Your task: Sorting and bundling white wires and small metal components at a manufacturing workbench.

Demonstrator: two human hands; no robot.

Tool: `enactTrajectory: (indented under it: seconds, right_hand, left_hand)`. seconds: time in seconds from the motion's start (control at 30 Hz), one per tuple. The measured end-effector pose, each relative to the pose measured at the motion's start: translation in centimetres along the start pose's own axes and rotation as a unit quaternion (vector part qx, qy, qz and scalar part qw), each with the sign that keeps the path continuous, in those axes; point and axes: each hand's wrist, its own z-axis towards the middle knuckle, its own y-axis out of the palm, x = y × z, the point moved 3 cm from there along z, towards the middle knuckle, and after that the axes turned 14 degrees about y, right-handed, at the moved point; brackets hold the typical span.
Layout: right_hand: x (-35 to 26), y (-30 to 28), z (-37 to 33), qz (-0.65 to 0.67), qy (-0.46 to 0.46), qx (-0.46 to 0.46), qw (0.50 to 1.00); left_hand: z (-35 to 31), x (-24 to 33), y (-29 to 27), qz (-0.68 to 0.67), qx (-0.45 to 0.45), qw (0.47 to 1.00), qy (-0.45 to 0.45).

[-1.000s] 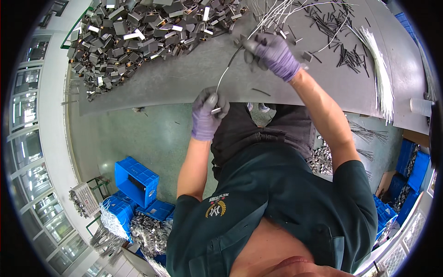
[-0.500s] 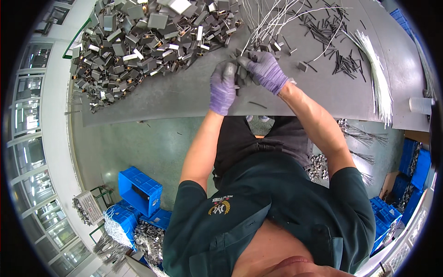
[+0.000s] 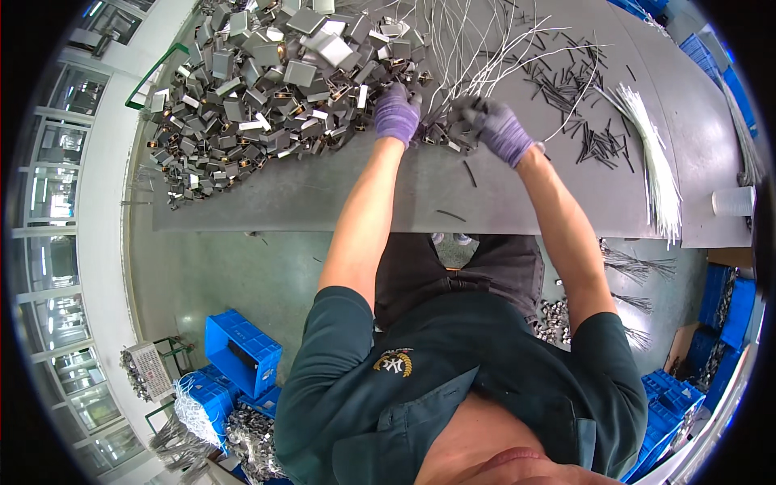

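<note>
Grey box parts [image 3: 301,73] heap the bench [image 3: 323,198] at upper left. At their right edge is the left hand [image 3: 398,113], its grip hidden. Below white wires [image 3: 467,81] at upper centre, the right hand [image 3: 497,129] has parted from it, so two-handed handling seems paused; its hold is unclear. Black tubes [image 3: 600,145] lie upper right.

Workshop: heaped parts [image 3: 301,73], blue crates [image 3: 257,333]

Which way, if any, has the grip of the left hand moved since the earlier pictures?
Yes: the left hand's grip has moved forward, away from the worktable's front edge, toward the pile of grey box-shaped parts.
</note>
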Motion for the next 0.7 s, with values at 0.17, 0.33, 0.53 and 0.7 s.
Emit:
enactTrajectory:
  seconds: [0.17,0.33,0.53,0.7]
  right_hand:
    - [1.4,6.3,-1.6,-0.015,0.069,-0.004,0.998]
    - [5.7,10.8,2.4,0.131,0.11,-0.023,0.985]
    - [5.6,12.7,3.9,0.282,0.1,-0.106,0.948]
    - [5.7,11.8,4.2,0.277,0.095,-0.05,0.955]
  left_hand:
    - [-8.7,0.6,-4.0,-0.289,0.052,0.956,-0.008]
    - [-22.3,0.3,-9.2,-0.594,0.114,0.785,-0.133]
    - [-44.5,-6.0,-10.6,-0.672,0.123,0.626,-0.375]
    - [-56.9,-10.0,-12.2,-0.57,0.136,0.65,-0.484]
